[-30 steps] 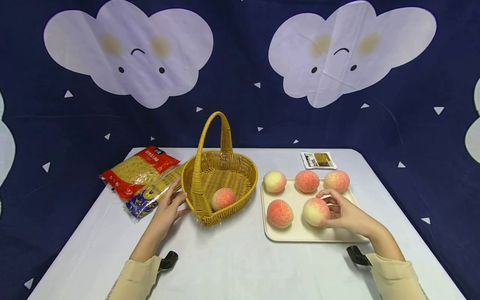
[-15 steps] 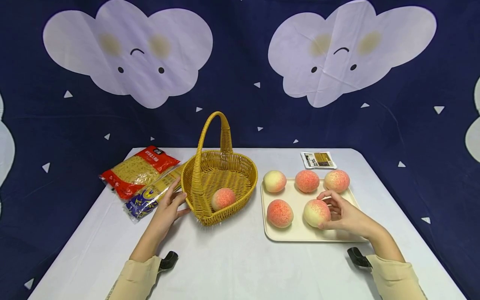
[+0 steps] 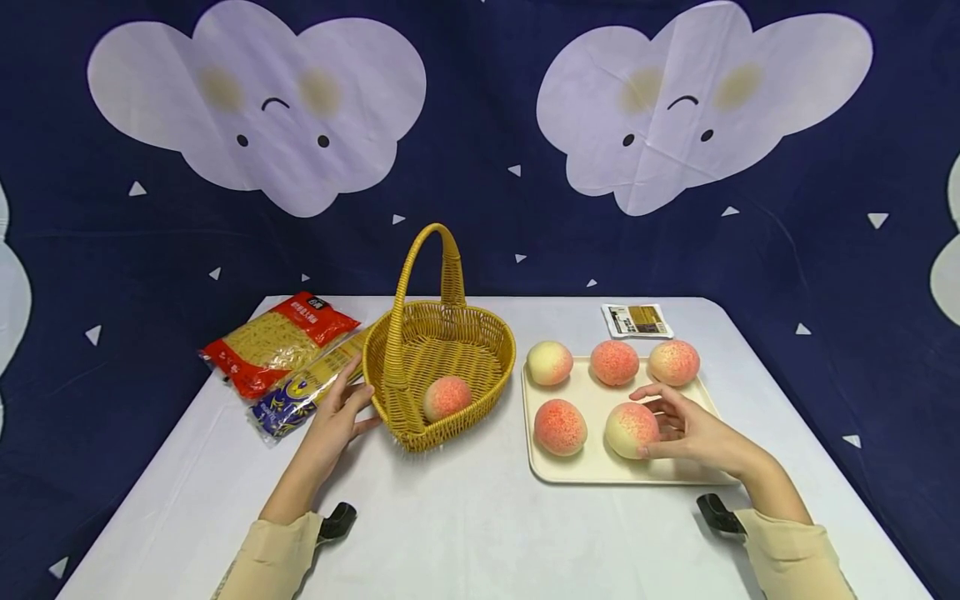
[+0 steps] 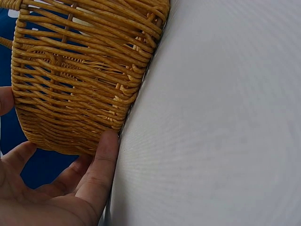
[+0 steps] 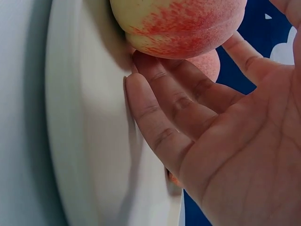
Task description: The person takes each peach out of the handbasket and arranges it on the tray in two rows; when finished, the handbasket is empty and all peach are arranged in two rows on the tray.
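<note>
In the head view my left hand rests against the left side of a wicker basket with a tall handle. Its fingers lie nearly straight along the woven wall in the left wrist view. One pink peach sits inside the basket. My right hand is beside a yellow-and-pink peach on the cream tray. The thumb is at the fruit's near side and the index finger stands off its top. In the right wrist view the loosely extended fingers reach under this peach, palm apart from it.
More peaches stand on the tray: a reddish one at front left and a back row with a pale one. Behind them lies a small flat packet. Left of the basket lie a red pasta bag and a blue-and-yellow packet.
The peach by my right hand has turned a little on the tray, its pink side shifting. My right index finger has lifted slightly off it. Left hand and basket have stayed still.
</note>
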Motion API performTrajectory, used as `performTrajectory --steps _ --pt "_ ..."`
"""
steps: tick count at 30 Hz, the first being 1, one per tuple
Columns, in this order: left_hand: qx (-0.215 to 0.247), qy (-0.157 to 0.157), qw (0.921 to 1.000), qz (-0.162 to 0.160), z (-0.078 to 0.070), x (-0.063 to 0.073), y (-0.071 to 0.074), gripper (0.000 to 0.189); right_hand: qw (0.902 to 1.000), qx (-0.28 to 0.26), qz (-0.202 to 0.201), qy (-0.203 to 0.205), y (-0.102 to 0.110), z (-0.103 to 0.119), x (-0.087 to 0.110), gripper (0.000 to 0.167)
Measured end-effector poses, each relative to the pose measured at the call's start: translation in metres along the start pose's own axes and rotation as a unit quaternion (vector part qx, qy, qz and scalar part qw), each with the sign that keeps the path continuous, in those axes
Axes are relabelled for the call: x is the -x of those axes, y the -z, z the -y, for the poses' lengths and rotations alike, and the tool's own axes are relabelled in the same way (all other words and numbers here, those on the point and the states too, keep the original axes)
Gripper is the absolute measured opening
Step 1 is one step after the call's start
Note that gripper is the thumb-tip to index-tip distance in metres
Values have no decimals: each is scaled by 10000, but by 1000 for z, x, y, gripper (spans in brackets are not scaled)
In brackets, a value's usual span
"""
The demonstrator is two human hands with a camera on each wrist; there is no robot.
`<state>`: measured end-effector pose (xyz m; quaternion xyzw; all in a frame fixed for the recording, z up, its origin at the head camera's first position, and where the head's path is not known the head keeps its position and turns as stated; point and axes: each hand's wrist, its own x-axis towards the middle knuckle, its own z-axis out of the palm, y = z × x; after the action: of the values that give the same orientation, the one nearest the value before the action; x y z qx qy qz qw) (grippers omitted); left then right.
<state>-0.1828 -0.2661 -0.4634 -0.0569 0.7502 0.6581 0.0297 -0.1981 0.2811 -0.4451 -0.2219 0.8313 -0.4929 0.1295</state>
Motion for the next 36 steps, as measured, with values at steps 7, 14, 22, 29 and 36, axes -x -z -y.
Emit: performTrajectory --steps 7,14,22,29,36 --pt "-10 -4 10000 -8 0 0 0 66 10000 26 -35 83 1 -3 -2 71" --pt "-5 2 10000 4 0 1 0 66 9999 146 -20 -29 3 -2 -3 72" --pt "10 -15 10000 20 -1 1 0 65 9998 168 140 36 8 4 -5 73" --pt "26 -45 10000 41 0 0 1 66 9983 467 78 342 18 22 -12 66" --pt "51 -61 10000 58 0 0 1 65 9921 1145 -57 511 30 59 -31 63"
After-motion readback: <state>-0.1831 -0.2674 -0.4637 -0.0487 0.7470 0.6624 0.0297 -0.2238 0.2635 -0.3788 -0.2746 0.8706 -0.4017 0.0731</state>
